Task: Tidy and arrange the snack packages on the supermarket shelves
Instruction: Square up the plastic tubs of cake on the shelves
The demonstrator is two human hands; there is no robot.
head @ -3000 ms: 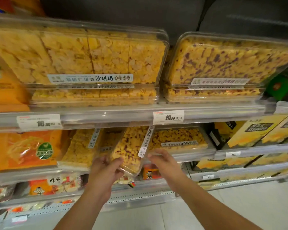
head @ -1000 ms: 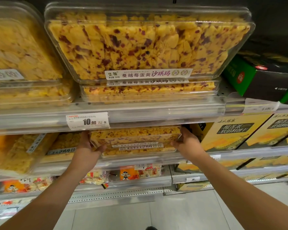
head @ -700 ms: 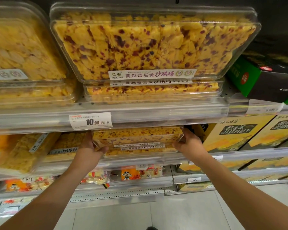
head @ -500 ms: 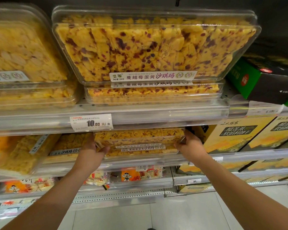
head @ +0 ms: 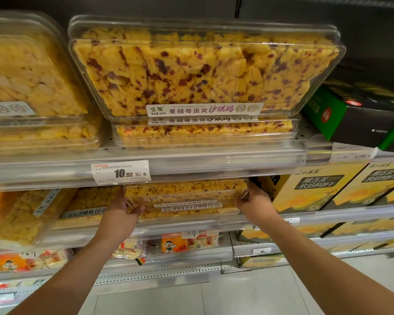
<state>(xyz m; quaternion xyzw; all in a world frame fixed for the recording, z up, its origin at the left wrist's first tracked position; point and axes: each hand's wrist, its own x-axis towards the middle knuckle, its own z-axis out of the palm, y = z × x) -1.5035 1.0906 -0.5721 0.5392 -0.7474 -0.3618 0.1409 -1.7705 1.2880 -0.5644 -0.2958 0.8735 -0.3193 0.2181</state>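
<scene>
Supermarket shelving (head: 191, 160) fills view, grey floor (head: 248, 298) below. Top tier: large clear cranberry box (head: 203, 71) tilted on flat twin; almond boxes (head: 30, 87) left, green carton (head: 359, 114) right. Middle tier: yellow durian boxes (head: 323, 189) right. Cranberry tray (head: 187, 196) sits on another, centre of middle tier, under price tag (head: 121, 172). Left hand (head: 121, 214) grips tray's left end, thumb curled on front corner; right hand (head: 255, 202) grips right end.

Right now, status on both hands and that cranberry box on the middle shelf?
Left hand and right hand grip the ends of the top cranberry box. It sits stacked on another, level. Upper shelf rail close overhead; durian boxes crowd the right.
</scene>
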